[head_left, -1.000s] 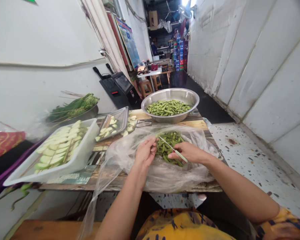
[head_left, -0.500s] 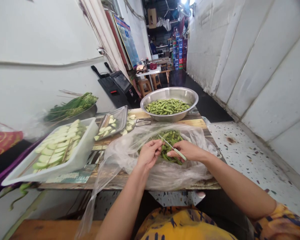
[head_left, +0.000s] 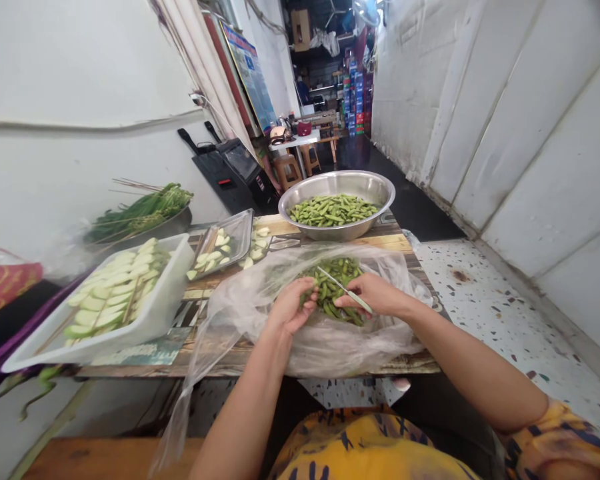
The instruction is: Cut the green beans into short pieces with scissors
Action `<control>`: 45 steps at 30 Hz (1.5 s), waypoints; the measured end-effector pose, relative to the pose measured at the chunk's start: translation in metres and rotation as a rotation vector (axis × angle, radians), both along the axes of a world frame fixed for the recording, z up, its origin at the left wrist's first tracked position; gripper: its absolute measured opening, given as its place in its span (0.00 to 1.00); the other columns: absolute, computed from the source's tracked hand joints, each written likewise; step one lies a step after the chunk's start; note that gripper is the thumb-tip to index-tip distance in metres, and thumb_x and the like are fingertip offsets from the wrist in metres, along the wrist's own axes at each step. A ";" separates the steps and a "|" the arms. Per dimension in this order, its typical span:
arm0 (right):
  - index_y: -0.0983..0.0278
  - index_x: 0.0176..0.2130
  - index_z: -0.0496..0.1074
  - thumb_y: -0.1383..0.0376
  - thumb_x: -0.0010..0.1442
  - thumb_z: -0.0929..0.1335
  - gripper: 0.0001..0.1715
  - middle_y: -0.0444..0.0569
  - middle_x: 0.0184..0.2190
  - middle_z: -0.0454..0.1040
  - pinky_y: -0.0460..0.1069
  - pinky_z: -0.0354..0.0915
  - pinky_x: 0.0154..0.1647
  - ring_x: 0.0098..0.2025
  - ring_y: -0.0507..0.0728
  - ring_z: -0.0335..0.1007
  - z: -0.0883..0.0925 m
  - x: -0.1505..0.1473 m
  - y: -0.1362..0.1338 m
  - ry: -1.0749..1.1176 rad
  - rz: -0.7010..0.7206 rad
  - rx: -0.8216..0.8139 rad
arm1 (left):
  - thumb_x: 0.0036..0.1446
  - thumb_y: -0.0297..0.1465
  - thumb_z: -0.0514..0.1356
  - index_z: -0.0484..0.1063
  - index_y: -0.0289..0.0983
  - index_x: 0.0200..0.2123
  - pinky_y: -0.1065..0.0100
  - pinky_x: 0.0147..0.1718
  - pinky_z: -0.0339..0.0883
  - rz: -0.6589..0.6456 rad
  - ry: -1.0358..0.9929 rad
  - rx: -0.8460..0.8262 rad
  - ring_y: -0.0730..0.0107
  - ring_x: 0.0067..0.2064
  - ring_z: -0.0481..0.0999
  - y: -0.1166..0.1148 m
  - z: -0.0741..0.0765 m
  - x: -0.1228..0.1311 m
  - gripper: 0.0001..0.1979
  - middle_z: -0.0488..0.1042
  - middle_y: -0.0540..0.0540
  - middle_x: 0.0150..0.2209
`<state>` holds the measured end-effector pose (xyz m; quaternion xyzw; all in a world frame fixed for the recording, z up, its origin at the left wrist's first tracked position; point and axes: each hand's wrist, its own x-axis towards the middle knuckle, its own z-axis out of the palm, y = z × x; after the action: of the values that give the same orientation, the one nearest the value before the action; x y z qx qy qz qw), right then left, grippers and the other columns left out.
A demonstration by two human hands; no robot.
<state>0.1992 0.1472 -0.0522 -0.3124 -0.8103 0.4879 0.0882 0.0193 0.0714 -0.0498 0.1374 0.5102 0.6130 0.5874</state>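
Angling the blade away from the pinching fingertips looks wise: left hand (head_left: 291, 307) pinches a pod (head_left: 314, 294) over the bag (head_left: 260, 300), right hand (head_left: 377, 295) grips the knife (head_left: 344, 291)

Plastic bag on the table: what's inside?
A pile of green pods, with the left hand on it and the right hand holding a knife over it. Pods under the hands are hidden.

The person wears a yellow-orange garment (head_left: 375, 453) printed with dark blue, brush-like marks, seen just below the worktop's (head_left: 220, 360) near edge. Its short sleeve (head_left: 565, 440), in the same print, shows to the right of that edge. The left hand (head_left: 291, 308), right hand (head_left: 380, 295) and both forearms are bare.
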 end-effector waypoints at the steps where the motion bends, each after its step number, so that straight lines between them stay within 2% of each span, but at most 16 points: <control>1: 0.65 0.19 0.65 0.45 0.50 0.68 0.27 0.43 0.13 0.65 0.45 0.58 0.19 0.16 0.52 0.64 0.000 0.000 0.001 -0.005 -0.023 0.015 | 0.42 0.22 0.58 0.66 0.32 0.24 0.82 0.13 0.46 0.015 -0.015 -0.009 0.82 0.19 0.62 0.001 0.001 -0.002 0.03 0.66 0.50 0.20; 3: 0.65 0.19 0.64 0.43 0.49 0.68 0.29 0.43 0.13 0.65 0.45 0.58 0.20 0.16 0.52 0.65 0.000 0.000 0.004 -0.024 -0.064 0.045 | 0.43 0.25 0.57 0.62 0.34 0.20 0.80 0.12 0.42 0.025 0.025 -0.038 0.81 0.18 0.61 0.003 0.000 -0.007 0.05 0.64 0.51 0.19; 5: 0.65 0.19 0.64 0.43 0.49 0.67 0.29 0.43 0.13 0.66 0.45 0.58 0.20 0.16 0.52 0.65 0.000 0.001 0.007 -0.040 -0.076 0.070 | 0.45 0.31 0.59 0.59 0.35 0.18 0.78 0.13 0.39 -0.003 0.237 -0.061 0.81 0.17 0.59 0.004 -0.003 -0.008 0.11 0.63 0.51 0.19; 7: 0.65 0.19 0.65 0.42 0.50 0.67 0.30 0.44 0.14 0.67 0.45 0.58 0.21 0.17 0.52 0.65 0.000 0.001 0.009 -0.042 -0.066 0.099 | 0.47 0.37 0.60 0.64 0.35 0.20 0.76 0.15 0.43 -0.078 0.618 -0.042 0.80 0.18 0.59 0.005 -0.007 -0.007 0.13 0.64 0.52 0.18; 9: 0.65 0.18 0.66 0.42 0.51 0.66 0.30 0.44 0.14 0.67 0.45 0.57 0.21 0.17 0.52 0.66 -0.001 0.001 0.010 -0.048 -0.050 0.126 | 0.48 0.39 0.61 0.71 0.35 0.22 0.73 0.20 0.50 -0.192 1.069 -0.033 0.76 0.21 0.63 0.008 -0.011 -0.003 0.13 0.67 0.50 0.19; 11: 0.65 0.18 0.66 0.42 0.51 0.66 0.31 0.44 0.14 0.68 0.45 0.57 0.22 0.18 0.52 0.66 0.000 0.001 0.010 -0.065 -0.045 0.138 | 0.47 0.40 0.61 0.74 0.36 0.23 0.71 0.24 0.52 -0.278 1.440 -0.117 0.71 0.26 0.67 0.012 -0.012 0.001 0.12 0.71 0.48 0.21; 12: 0.65 0.18 0.65 0.42 0.51 0.66 0.31 0.44 0.13 0.67 0.45 0.56 0.22 0.18 0.52 0.66 0.000 0.001 0.010 -0.077 -0.044 0.141 | 0.47 0.40 0.61 0.74 0.37 0.23 0.70 0.25 0.52 -0.307 1.564 -0.183 0.69 0.27 0.68 0.015 -0.011 0.002 0.12 0.72 0.47 0.22; 14: 0.65 0.17 0.65 0.42 0.50 0.66 0.31 0.44 0.13 0.67 0.45 0.56 0.21 0.18 0.53 0.66 0.001 0.002 0.009 -0.097 -0.042 0.144 | 0.47 0.40 0.61 0.75 0.37 0.23 0.69 0.25 0.50 -0.354 1.676 -0.282 0.68 0.27 0.68 0.021 -0.009 0.001 0.12 0.73 0.46 0.22; 16: 0.65 0.17 0.65 0.41 0.50 0.66 0.31 0.44 0.12 0.66 0.46 0.56 0.21 0.18 0.53 0.66 0.001 0.002 0.009 -0.105 -0.042 0.151 | 0.47 0.39 0.61 0.75 0.37 0.24 0.69 0.25 0.50 -0.425 1.659 -0.280 0.69 0.26 0.68 0.026 -0.007 -0.003 0.11 0.73 0.46 0.22; 19: 0.65 0.17 0.65 0.41 0.50 0.66 0.31 0.44 0.11 0.65 0.46 0.56 0.21 0.18 0.53 0.66 0.000 0.002 0.009 -0.108 -0.033 0.155 | 0.45 0.35 0.61 0.76 0.37 0.24 0.70 0.25 0.52 -0.493 1.543 -0.189 0.70 0.25 0.67 0.030 -0.006 -0.014 0.08 0.73 0.48 0.21; 21: 0.65 0.17 0.65 0.41 0.49 0.66 0.31 0.44 0.12 0.65 0.46 0.55 0.21 0.17 0.53 0.65 0.000 0.002 0.009 -0.118 -0.026 0.152 | 0.43 0.31 0.62 0.76 0.36 0.22 0.71 0.26 0.54 -0.458 1.450 -0.100 0.70 0.25 0.67 0.028 -0.006 -0.019 0.05 0.72 0.48 0.20; 24: 0.65 0.18 0.66 0.40 0.48 0.67 0.31 0.44 0.12 0.66 0.46 0.55 0.20 0.17 0.52 0.65 0.001 0.002 0.010 -0.136 -0.021 0.152 | 0.42 0.30 0.62 0.76 0.35 0.21 0.73 0.24 0.53 -0.316 1.229 -0.013 0.74 0.23 0.64 0.021 -0.007 -0.020 0.04 0.71 0.50 0.19; 28: 0.65 0.20 0.67 0.39 0.48 0.67 0.32 0.45 0.13 0.67 0.46 0.55 0.21 0.18 0.53 0.64 -0.001 0.002 0.008 -0.150 0.013 0.117 | 0.44 0.36 0.63 0.73 0.34 0.24 0.74 0.17 0.41 -0.228 0.822 -0.040 0.81 0.15 0.50 0.011 -0.004 -0.013 0.09 0.59 0.56 0.13; 30: 0.65 0.20 0.67 0.40 0.49 0.66 0.32 0.46 0.14 0.68 0.46 0.56 0.21 0.18 0.53 0.65 -0.003 0.002 0.008 -0.135 0.046 0.078 | 0.43 0.36 0.64 0.71 0.34 0.25 0.74 0.16 0.36 -0.228 0.711 -0.064 0.82 0.14 0.46 0.008 -0.002 -0.009 0.11 0.55 0.58 0.11; 36: 0.66 0.19 0.66 0.41 0.51 0.66 0.31 0.45 0.14 0.68 0.46 0.60 0.24 0.18 0.52 0.66 -0.005 0.002 0.006 -0.068 0.096 0.011 | 0.42 0.37 0.67 0.68 0.34 0.24 0.75 0.14 0.32 -0.271 0.601 -0.054 0.85 0.13 0.45 0.005 0.002 -0.006 0.13 0.52 0.59 0.11; 45: 0.65 0.17 0.65 0.41 0.50 0.66 0.31 0.44 0.11 0.65 0.46 0.57 0.22 0.17 0.51 0.63 0.001 0.000 0.000 -0.142 0.054 0.147 | 0.40 0.40 0.67 0.60 0.36 0.19 0.76 0.13 0.33 -0.393 0.500 -0.019 0.86 0.13 0.47 0.001 -0.002 -0.012 0.19 0.53 0.58 0.12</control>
<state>0.1988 0.1475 -0.0508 -0.3168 -0.8563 0.4060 0.0402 0.0071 0.0725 -0.0522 0.3742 0.6084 0.4302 0.5521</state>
